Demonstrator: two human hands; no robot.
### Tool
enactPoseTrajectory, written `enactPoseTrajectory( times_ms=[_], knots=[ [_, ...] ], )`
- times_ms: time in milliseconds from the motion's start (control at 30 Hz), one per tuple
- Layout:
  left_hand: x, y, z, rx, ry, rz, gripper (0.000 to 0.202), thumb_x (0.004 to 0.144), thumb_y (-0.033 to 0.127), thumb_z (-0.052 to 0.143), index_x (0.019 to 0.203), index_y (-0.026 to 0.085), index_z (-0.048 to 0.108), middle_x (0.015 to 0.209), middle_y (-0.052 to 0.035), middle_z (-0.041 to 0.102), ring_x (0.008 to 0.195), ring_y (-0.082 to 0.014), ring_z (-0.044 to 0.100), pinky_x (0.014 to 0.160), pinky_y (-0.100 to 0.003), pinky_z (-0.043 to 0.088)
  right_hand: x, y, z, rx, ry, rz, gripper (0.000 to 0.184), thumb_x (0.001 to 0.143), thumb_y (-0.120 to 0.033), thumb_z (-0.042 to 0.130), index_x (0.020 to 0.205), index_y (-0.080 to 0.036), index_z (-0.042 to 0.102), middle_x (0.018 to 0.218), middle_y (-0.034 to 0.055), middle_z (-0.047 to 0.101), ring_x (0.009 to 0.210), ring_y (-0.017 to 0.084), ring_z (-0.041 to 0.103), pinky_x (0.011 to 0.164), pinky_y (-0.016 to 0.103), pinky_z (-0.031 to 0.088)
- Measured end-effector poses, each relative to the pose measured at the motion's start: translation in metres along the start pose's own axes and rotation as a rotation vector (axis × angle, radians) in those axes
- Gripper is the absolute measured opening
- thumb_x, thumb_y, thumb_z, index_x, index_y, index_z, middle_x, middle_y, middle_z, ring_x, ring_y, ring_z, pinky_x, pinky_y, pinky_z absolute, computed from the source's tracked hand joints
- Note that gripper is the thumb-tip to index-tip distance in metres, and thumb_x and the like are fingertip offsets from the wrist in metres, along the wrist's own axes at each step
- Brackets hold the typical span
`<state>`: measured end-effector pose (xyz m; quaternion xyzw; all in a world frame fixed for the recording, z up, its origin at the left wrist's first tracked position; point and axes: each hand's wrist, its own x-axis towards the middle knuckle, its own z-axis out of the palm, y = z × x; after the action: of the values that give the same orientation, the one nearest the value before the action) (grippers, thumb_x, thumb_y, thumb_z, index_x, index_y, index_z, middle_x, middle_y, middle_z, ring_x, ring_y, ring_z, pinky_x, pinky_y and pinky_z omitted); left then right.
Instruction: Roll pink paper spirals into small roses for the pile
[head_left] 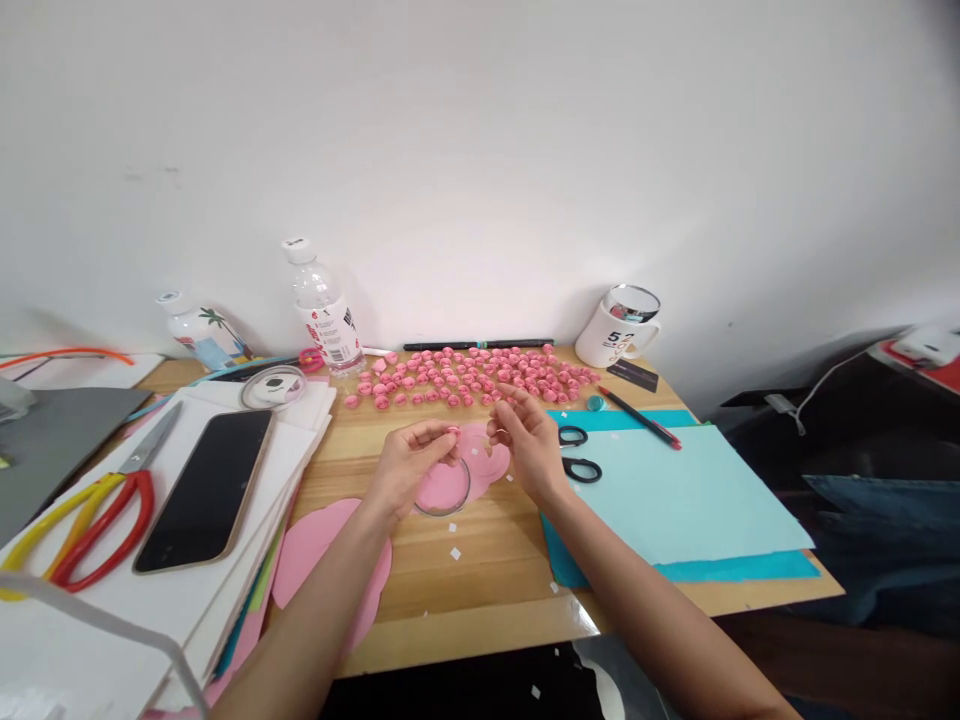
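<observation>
My left hand (409, 460) is closed, its thumb and fingertips pinching a small rolled pink paper flower (453, 431). To its right, my right hand (529, 440) is raised with bent fingers drawn together; anything in them is too small to make out. Below and between the hands lie a clear tape roll (442, 490) and a pink paper piece (484, 455) with curved cuts. Many pink rolled paper flowers (465, 375) spread across the table behind both hands. Under my left forearm is a scalloped pink paper sheet (315, 550). Tiny white squares (455, 553) are scattered on the wood.
Black-handled scissors (581, 470) and a red-tipped pencil (641, 418) rest by light blue paper (690, 500). At left, a phone (206, 490) and red-yellow scissors (97, 520) lie on stacked paper. A bottle (322, 310) and a mug (619, 328) stand near the wall.
</observation>
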<state>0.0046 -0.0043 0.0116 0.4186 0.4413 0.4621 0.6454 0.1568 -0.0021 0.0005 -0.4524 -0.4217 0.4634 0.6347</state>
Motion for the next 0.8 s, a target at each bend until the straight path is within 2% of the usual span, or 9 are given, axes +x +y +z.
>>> enactPoseTrajectory(
  times_ms=[33, 100, 200, 300, 467, 600, 667, 800],
  knots=[
    [0.000, 0.000, 0.000, -0.009, 0.010, 0.000, 0.019, 0.062, 0.024, 0.074, 0.077, 0.013, 0.070, 0.061, -0.0020, 0.064, 0.057, -0.0113, 0.055, 0.060, -0.025, 0.044, 0.001, -0.002, -0.001, 0.010, 0.038, -0.031, 0.024, 0.076, -0.034, 0.060, 0.095, -0.021, 0.057, 0.068, -0.0035, 0.053, 0.054, 0.009, 0.054, 0.045, 0.021, 0.048],
    [0.000, 0.001, 0.000, -0.005, 0.018, 0.008, 0.019, 0.061, 0.024, 0.074, 0.076, 0.013, 0.069, 0.058, -0.0014, 0.063, 0.056, -0.0107, 0.054, 0.059, -0.024, 0.043, 0.001, -0.004, -0.003, -0.029, 0.025, -0.097, 0.018, 0.074, -0.032, 0.062, 0.087, -0.020, 0.059, 0.066, -0.0034, 0.053, 0.053, 0.008, 0.052, 0.046, 0.021, 0.047],
    [-0.001, 0.001, 0.002, 0.054, 0.026, 0.035, 0.020, 0.063, 0.024, 0.072, 0.079, 0.013, 0.069, 0.059, -0.0013, 0.063, 0.057, -0.0108, 0.055, 0.060, -0.024, 0.044, -0.003, -0.003, -0.001, -0.147, -0.145, -0.125, 0.014, 0.071, -0.031, 0.067, 0.074, -0.019, 0.061, 0.067, -0.0008, 0.058, 0.054, 0.010, 0.054, 0.049, 0.024, 0.049],
    [-0.003, 0.002, 0.003, 0.108, 0.005, 0.076, 0.019, 0.063, 0.023, 0.072, 0.079, 0.013, 0.069, 0.067, -0.0027, 0.066, 0.062, -0.0126, 0.058, 0.064, -0.025, 0.046, -0.009, 0.004, 0.003, -0.179, -0.279, -0.097, 0.015, 0.069, -0.030, 0.069, 0.076, -0.019, 0.064, 0.078, 0.0025, 0.062, 0.065, 0.013, 0.059, 0.057, 0.027, 0.052],
    [-0.004, 0.001, 0.004, 0.128, -0.017, 0.117, 0.016, 0.064, 0.021, 0.070, 0.078, 0.014, 0.067, 0.069, -0.0024, 0.067, 0.065, -0.0148, 0.062, 0.067, -0.027, 0.049, -0.011, 0.014, 0.007, -0.074, -0.280, -0.029, 0.017, 0.070, -0.030, 0.069, 0.080, -0.018, 0.062, 0.074, 0.0010, 0.061, 0.064, 0.013, 0.061, 0.061, 0.028, 0.054],
    [-0.002, -0.002, 0.003, 0.205, -0.006, 0.148, 0.014, 0.068, 0.020, 0.065, 0.082, 0.015, 0.065, 0.069, -0.0018, 0.066, 0.067, -0.0151, 0.063, 0.068, -0.028, 0.051, -0.010, 0.013, 0.007, -0.041, -0.303, -0.010, 0.017, 0.071, -0.032, 0.068, 0.076, -0.017, 0.062, 0.079, 0.0026, 0.062, 0.066, 0.014, 0.062, 0.064, 0.029, 0.053],
    [-0.001, -0.004, 0.003, 0.316, 0.016, 0.240, 0.014, 0.071, 0.019, 0.061, 0.083, 0.016, 0.065, 0.074, -0.0025, 0.066, 0.070, -0.0151, 0.063, 0.068, -0.027, 0.051, -0.009, 0.011, 0.007, -0.038, -0.304, 0.033, 0.019, 0.069, -0.034, 0.069, 0.073, -0.017, 0.062, 0.077, 0.0028, 0.064, 0.068, 0.014, 0.062, 0.066, 0.029, 0.053],
    [-0.002, -0.007, 0.003, 0.621, 0.068, 0.518, 0.017, 0.073, 0.015, 0.057, 0.086, 0.019, 0.066, 0.084, -0.0033, 0.062, 0.077, -0.0148, 0.060, 0.067, -0.025, 0.049, -0.008, 0.007, 0.005, 0.007, -0.296, 0.198, 0.023, 0.065, -0.035, 0.073, 0.074, -0.017, 0.062, 0.070, 0.0014, 0.067, 0.069, 0.016, 0.063, 0.069, 0.031, 0.053]
  ],
)
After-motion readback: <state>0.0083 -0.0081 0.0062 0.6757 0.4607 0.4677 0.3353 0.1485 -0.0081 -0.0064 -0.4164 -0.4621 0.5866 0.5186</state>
